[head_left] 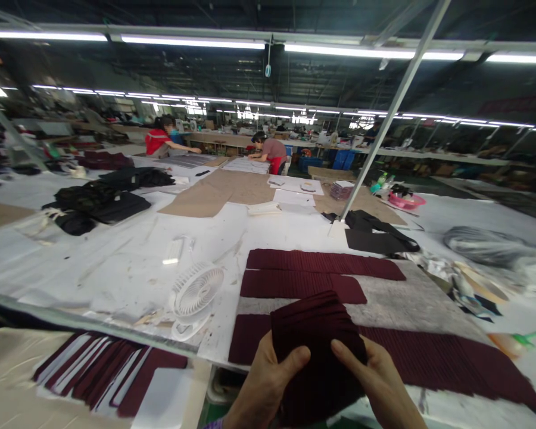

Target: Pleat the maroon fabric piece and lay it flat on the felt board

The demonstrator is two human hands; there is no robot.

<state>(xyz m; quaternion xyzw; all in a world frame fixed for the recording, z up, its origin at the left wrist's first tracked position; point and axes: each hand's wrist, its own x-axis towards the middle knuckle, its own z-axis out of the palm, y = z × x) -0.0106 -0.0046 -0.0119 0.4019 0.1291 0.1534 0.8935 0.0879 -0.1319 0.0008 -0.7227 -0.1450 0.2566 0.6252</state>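
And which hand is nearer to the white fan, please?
Left. The left hand holds one side of the maroon fabric, with the white fan ahead and to its left; the right hand holds the opposite side, farther from the fan.

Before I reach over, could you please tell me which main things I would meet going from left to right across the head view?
Maroon cloth heap, white fan, held maroon fabric stack, pink basin, shiny grey bundle.

Maroon cloth stack (pixel 318 330) — between left hand (pixel 271 374) and right hand (pixel 379 374)
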